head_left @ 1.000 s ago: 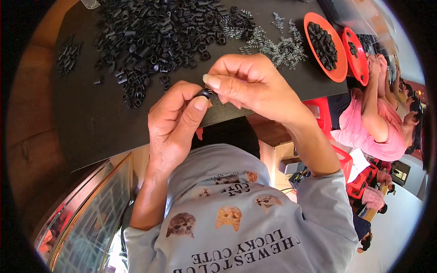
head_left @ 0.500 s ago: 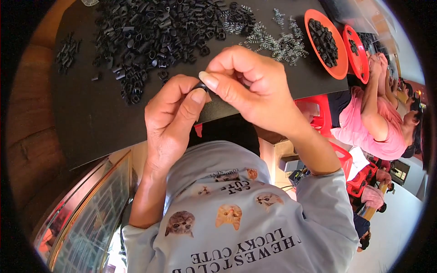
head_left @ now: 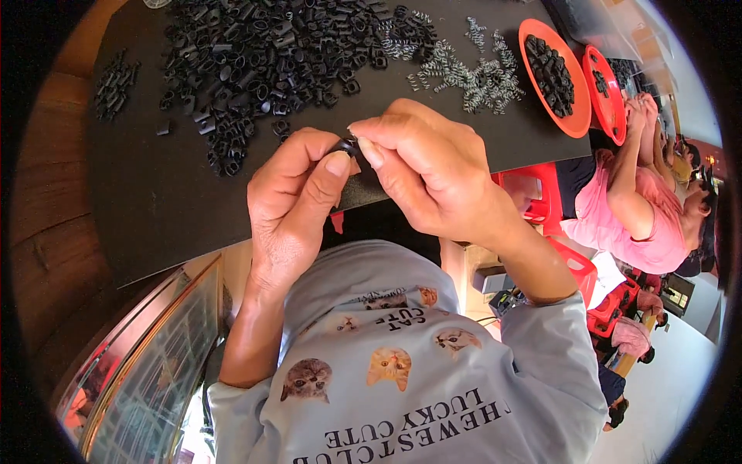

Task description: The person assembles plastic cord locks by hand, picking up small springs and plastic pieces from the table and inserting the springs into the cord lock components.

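Note:
My left hand [head_left: 297,197] pinches a small black plastic part [head_left: 347,145] between thumb and forefinger, just above the table's near edge. Right against that part are the thumb and forefinger of my right hand [head_left: 437,166], pressed together. A tiny glint shows at their tips, too small to name. Beyond both hands spreads a large heap of small black plastic parts [head_left: 263,62], some of them hollow like short tubes. To its right lies a loose pile of small metal coil springs [head_left: 483,73].
A small group of thin black pieces [head_left: 116,85] lies at the table's left. On the right stand an orange plate [head_left: 576,124] of black pieces and a red tray [head_left: 612,116]. A person in pink [head_left: 630,205] sits at the right, near a red stool [head_left: 533,193].
My right hand has dropped slightly, and its forefinger has straightened toward the thumb at the black part. My left hand keeps its pinch almost in the same place.

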Demonstrator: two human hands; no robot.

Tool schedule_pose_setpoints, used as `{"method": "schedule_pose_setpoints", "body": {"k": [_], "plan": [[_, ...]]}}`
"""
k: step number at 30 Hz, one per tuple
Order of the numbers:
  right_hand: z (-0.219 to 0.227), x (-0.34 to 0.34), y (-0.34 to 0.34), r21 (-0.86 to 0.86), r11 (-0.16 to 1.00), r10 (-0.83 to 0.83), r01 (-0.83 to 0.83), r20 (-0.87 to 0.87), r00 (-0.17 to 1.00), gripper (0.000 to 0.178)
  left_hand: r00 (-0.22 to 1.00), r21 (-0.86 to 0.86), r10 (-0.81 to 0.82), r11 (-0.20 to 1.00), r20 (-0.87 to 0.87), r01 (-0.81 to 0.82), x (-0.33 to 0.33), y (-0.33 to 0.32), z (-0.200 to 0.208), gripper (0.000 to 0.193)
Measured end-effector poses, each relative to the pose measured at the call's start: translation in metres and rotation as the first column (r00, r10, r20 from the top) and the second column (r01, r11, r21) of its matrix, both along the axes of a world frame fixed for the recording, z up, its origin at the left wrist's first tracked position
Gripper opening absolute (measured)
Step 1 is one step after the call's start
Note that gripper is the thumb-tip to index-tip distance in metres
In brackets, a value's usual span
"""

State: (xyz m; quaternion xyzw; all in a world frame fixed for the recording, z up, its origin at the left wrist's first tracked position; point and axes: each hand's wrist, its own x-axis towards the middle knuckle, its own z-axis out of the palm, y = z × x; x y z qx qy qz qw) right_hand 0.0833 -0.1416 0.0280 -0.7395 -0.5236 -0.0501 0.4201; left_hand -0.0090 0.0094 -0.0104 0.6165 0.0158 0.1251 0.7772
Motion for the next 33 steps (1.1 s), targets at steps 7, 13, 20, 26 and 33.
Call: {"method": "schedule_pose_setpoints", "body": {"k": [7,13,20,26,33], "plan": [[-0.009,-0.001,-0.004,-0.038,0.999,0.004,-0.003,0.038,0.999,0.026,1.0,-0.006,0.004,1.0,-0.009,-0.004,0.0,0.001,0.0,0.018],[-0.005,-0.002,-0.003,-0.014,1.0,-0.012,0.012,0.045,0.999,0.029,1.0,-0.003,-0.017,1.0,-0.003,0.017,0.0,0.002,0.001,0.018],[0.0,-0.004,-0.003,0.06,0.998,-0.004,0.005,-0.031,1.0,0.02,1.0,0.003,-0.003,1.0,-0.005,0.003,0.0,0.0,0.002,0.02],[0.003,-0.009,0.0,-0.002,0.997,-0.064,0.076,-0.566,0.822,0.011,0.999,0.03,0.019,0.999,-0.033,-0.018,-0.001,-0.001,0.004,0.013],[-0.003,-0.012,-0.003,-0.01,0.998,-0.07,0.069,-0.095,0.993,0.021,0.999,0.093,0.038,0.995,-0.031,-0.035,0.0,-0.002,0.003,0.012]]}}
